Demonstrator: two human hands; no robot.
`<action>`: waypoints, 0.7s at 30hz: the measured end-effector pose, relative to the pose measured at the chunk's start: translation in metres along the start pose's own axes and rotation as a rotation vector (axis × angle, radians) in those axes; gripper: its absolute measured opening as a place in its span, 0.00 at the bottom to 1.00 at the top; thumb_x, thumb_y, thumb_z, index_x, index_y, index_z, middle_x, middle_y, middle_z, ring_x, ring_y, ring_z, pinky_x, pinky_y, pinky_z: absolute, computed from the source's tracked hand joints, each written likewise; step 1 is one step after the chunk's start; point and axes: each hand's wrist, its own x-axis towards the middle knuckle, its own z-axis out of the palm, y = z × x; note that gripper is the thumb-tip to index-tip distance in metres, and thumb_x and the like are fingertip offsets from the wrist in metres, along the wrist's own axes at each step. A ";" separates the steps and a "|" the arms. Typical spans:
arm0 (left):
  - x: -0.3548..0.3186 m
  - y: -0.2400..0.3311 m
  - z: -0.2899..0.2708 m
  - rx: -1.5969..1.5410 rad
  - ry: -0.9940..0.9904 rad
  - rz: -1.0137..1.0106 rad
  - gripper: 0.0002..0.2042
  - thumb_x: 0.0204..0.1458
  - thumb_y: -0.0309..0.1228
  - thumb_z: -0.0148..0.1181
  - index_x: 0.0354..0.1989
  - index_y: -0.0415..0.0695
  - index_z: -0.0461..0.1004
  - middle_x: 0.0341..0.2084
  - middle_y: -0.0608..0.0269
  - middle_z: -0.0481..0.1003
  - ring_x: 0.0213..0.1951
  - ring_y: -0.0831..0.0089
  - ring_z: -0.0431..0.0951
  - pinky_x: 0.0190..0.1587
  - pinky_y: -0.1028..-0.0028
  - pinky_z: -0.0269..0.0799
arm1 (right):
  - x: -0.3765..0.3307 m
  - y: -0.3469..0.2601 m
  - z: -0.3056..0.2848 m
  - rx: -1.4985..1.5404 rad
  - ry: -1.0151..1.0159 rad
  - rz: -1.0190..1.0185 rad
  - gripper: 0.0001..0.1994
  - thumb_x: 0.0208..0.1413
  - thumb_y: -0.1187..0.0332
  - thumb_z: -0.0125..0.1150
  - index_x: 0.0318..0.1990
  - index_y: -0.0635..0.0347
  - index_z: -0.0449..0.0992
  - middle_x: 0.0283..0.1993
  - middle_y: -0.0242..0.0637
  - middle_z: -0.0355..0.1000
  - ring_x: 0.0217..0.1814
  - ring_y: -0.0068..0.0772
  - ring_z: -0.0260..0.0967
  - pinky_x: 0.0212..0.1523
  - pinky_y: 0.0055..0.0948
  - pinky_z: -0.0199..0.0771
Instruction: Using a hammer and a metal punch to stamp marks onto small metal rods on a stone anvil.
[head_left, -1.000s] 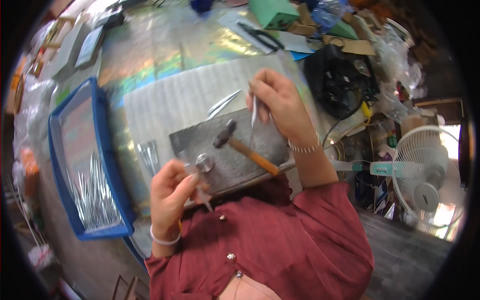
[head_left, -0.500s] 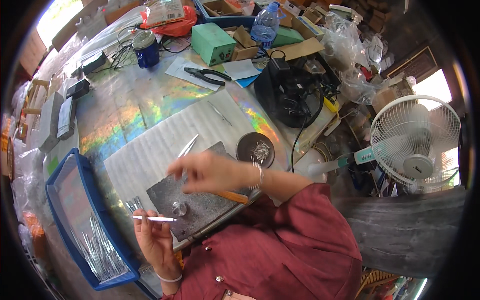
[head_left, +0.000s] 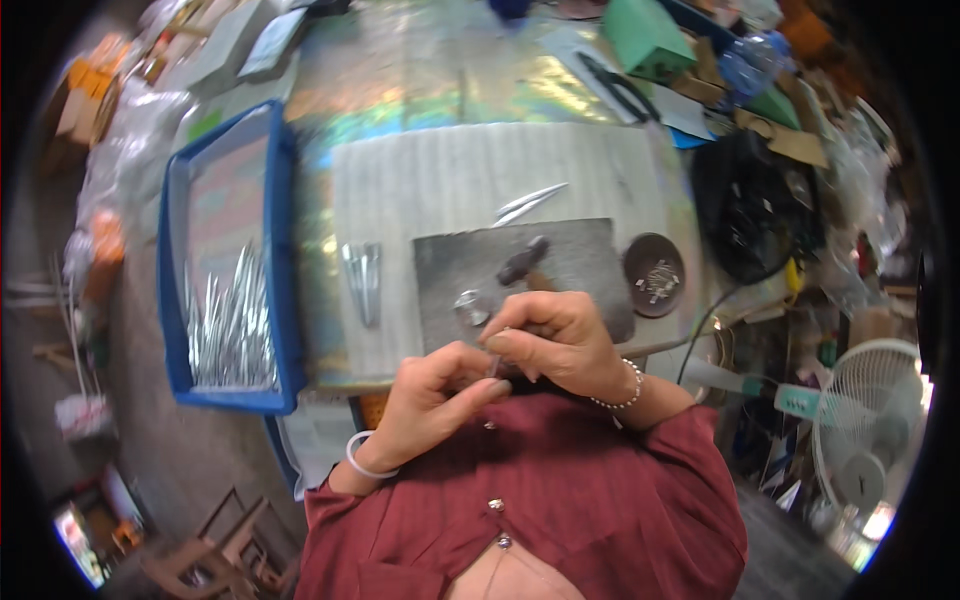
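Note:
Close in front of my chest, my two hands meet fingertip to fingertip. My left hand point(head_left: 435, 400) is closed in a pinch on a slim rod point(head_left: 495, 367), of which only a short piece shows. My right hand point(head_left: 560, 345) pinches just above it; whatever is in its fingertips is too small to make out. Beyond them a hammer point(head_left: 522, 262) lies on a dark grey slab point(head_left: 450, 258), beside a clear round lump point(head_left: 470, 307). Silver pointed rods point(head_left: 532, 203) rest behind the slab, and several more point(head_left: 364, 285) lie left of it.
At the left stands a blue tray point(head_left: 285, 250) with many silver rods point(head_left: 235, 320). Right of the slab is a dark round dish point(head_left: 645, 250) of small metal bits point(head_left: 657, 280). Farther back are pliers point(head_left: 620, 90), a green box point(head_left: 648, 40) and a black bag point(head_left: 740, 190). A fan point(head_left: 865, 420) stands at the right.
My right hand has come back from over the slab to meet my left. The left hand has moved right with its slim rod. The view has turned and tilted downward.

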 end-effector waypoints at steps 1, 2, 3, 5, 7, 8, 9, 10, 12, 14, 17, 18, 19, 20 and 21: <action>-0.003 -0.001 -0.001 0.006 0.036 -0.015 0.05 0.53 0.22 0.58 0.35 0.36 0.70 0.25 0.62 0.78 0.28 0.83 0.77 0.31 0.83 0.71 | 0.001 0.004 0.004 0.014 -0.035 0.012 0.04 0.56 0.77 0.57 0.36 0.69 0.74 0.26 0.27 0.67 0.22 0.10 0.62 0.20 0.12 0.59; -0.005 -0.003 0.000 -0.029 0.036 -0.015 0.05 0.53 0.22 0.58 0.35 0.36 0.70 0.24 0.62 0.78 0.27 0.83 0.77 0.30 0.82 0.71 | 0.000 0.008 0.007 0.090 -0.025 0.004 0.04 0.56 0.77 0.57 0.37 0.69 0.74 0.27 0.28 0.68 0.23 0.10 0.62 0.20 0.12 0.59; -0.007 -0.005 -0.001 -0.066 0.032 -0.012 0.05 0.53 0.22 0.58 0.35 0.36 0.70 0.24 0.62 0.78 0.27 0.84 0.76 0.30 0.82 0.71 | 0.000 0.011 0.009 0.164 -0.010 -0.004 0.05 0.56 0.76 0.57 0.38 0.70 0.73 0.28 0.29 0.68 0.23 0.10 0.62 0.21 0.11 0.59; -0.011 -0.001 -0.003 -0.106 0.021 -0.069 0.05 0.54 0.24 0.57 0.34 0.36 0.69 0.25 0.62 0.78 0.27 0.83 0.76 0.30 0.82 0.72 | 0.001 0.013 0.013 0.178 -0.030 0.016 0.05 0.56 0.76 0.58 0.38 0.70 0.73 0.29 0.29 0.68 0.23 0.10 0.61 0.22 0.11 0.59; -0.014 -0.001 -0.002 -0.324 -0.033 -0.171 0.05 0.56 0.25 0.56 0.35 0.37 0.68 0.25 0.63 0.78 0.29 0.83 0.76 0.31 0.82 0.71 | 0.002 0.014 0.015 0.154 -0.046 0.023 0.04 0.57 0.75 0.57 0.36 0.69 0.73 0.28 0.29 0.68 0.22 0.10 0.59 0.21 0.12 0.59; -0.014 -0.001 -0.002 -0.327 -0.034 -0.174 0.05 0.56 0.25 0.56 0.35 0.37 0.68 0.25 0.63 0.78 0.29 0.83 0.76 0.31 0.82 0.71 | 0.002 0.015 0.016 0.155 -0.043 0.026 0.04 0.57 0.75 0.57 0.36 0.69 0.73 0.28 0.29 0.68 0.22 0.10 0.59 0.21 0.12 0.59; -0.014 0.000 -0.003 -0.376 -0.062 -0.220 0.06 0.56 0.26 0.55 0.37 0.37 0.68 0.27 0.63 0.78 0.30 0.82 0.76 0.32 0.82 0.72 | 0.003 0.018 0.016 0.156 -0.048 0.039 0.04 0.58 0.74 0.56 0.36 0.68 0.73 0.27 0.28 0.68 0.21 0.10 0.58 0.21 0.12 0.58; -0.014 -0.001 -0.003 -0.424 -0.091 -0.265 0.06 0.57 0.26 0.54 0.38 0.37 0.68 0.30 0.62 0.77 0.31 0.82 0.76 0.33 0.82 0.72 | 0.003 0.019 0.016 0.157 -0.052 0.052 0.05 0.58 0.73 0.55 0.35 0.67 0.73 0.26 0.28 0.69 0.21 0.10 0.57 0.20 0.13 0.57; -0.014 -0.003 -0.004 -0.461 -0.109 -0.268 0.07 0.57 0.26 0.54 0.40 0.37 0.68 0.32 0.62 0.76 0.32 0.80 0.77 0.33 0.82 0.73 | 0.003 0.020 0.018 0.170 -0.052 0.063 0.05 0.59 0.72 0.55 0.35 0.65 0.73 0.25 0.27 0.68 0.21 0.10 0.57 0.20 0.13 0.56; -0.013 -0.003 -0.005 -0.498 -0.128 -0.270 0.07 0.58 0.26 0.53 0.41 0.36 0.67 0.34 0.62 0.75 0.32 0.79 0.78 0.34 0.81 0.74 | 0.004 0.020 0.020 0.183 -0.052 0.073 0.06 0.60 0.71 0.54 0.34 0.64 0.73 0.24 0.27 0.68 0.21 0.10 0.57 0.20 0.13 0.56; -0.013 -0.003 -0.007 -0.538 -0.174 -0.277 0.08 0.58 0.26 0.52 0.44 0.36 0.67 0.37 0.61 0.74 0.33 0.76 0.79 0.35 0.81 0.75 | 0.006 0.020 0.023 0.215 -0.054 0.096 0.06 0.60 0.71 0.54 0.33 0.63 0.73 0.23 0.26 0.68 0.21 0.09 0.56 0.20 0.12 0.55; -0.012 -0.003 -0.008 -0.548 -0.177 -0.277 0.09 0.58 0.26 0.52 0.44 0.36 0.67 0.37 0.61 0.74 0.34 0.76 0.79 0.35 0.80 0.75 | 0.007 0.021 0.024 0.203 -0.055 0.091 0.06 0.60 0.71 0.54 0.33 0.63 0.72 0.23 0.26 0.68 0.21 0.09 0.56 0.20 0.12 0.56; -0.012 -0.004 -0.008 -0.559 -0.179 -0.276 0.09 0.58 0.26 0.52 0.45 0.36 0.66 0.37 0.62 0.74 0.34 0.75 0.79 0.35 0.80 0.75 | 0.007 0.022 0.024 0.192 -0.056 0.086 0.06 0.59 0.71 0.54 0.33 0.63 0.72 0.24 0.25 0.68 0.21 0.09 0.56 0.20 0.12 0.56; -0.013 -0.005 -0.009 -0.563 -0.178 -0.274 0.09 0.58 0.26 0.52 0.45 0.36 0.66 0.37 0.62 0.74 0.34 0.75 0.79 0.35 0.80 0.75 | 0.009 0.021 0.025 0.188 -0.057 0.089 0.06 0.59 0.71 0.54 0.33 0.63 0.72 0.24 0.25 0.68 0.21 0.09 0.56 0.20 0.12 0.56; -0.013 -0.006 -0.009 -0.571 -0.171 -0.277 0.09 0.58 0.26 0.52 0.45 0.36 0.66 0.36 0.62 0.75 0.34 0.76 0.79 0.35 0.80 0.75 | 0.010 0.021 0.025 0.181 -0.061 0.091 0.05 0.59 0.71 0.54 0.33 0.63 0.72 0.24 0.25 0.68 0.21 0.09 0.57 0.20 0.12 0.56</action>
